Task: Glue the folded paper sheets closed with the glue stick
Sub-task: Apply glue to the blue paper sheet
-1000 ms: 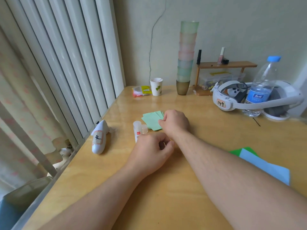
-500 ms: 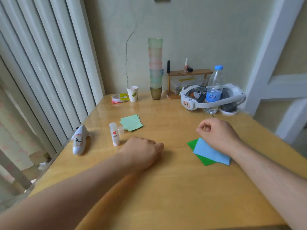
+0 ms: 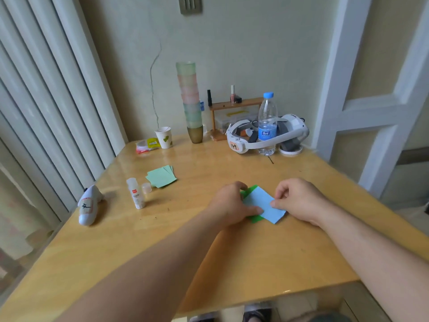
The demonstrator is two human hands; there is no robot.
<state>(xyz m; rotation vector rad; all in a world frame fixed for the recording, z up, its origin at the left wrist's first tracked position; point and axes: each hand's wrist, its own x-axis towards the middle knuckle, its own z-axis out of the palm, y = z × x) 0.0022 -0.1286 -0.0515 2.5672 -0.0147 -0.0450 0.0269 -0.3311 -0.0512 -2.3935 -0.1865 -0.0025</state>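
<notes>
A folded light blue paper sheet (image 3: 263,204) lies on a dark green sheet (image 3: 256,219) in the middle of the wooden table (image 3: 232,252). My left hand (image 3: 229,203) holds the left side of this pair, thumb on the blue sheet. My right hand (image 3: 297,198) pinches the blue sheet's right edge. The white glue stick (image 3: 135,193) stands uncapped to the left, its clear cap (image 3: 146,188) beside it. A small pile of pale green folded sheets (image 3: 161,175) lies behind the cap.
A white controller (image 3: 87,204) lies near the table's left edge. At the back stand a paper cup (image 3: 164,137), a tall stack of cups (image 3: 190,101), a small wooden shelf (image 3: 234,105), a water bottle (image 3: 267,123) and a white headset (image 3: 267,135).
My left hand moved right from the table middle onto the blue and green sheets. My right hand shifted to the blue sheet's right edge. Earlier, both hands were at the pale green pile.
</notes>
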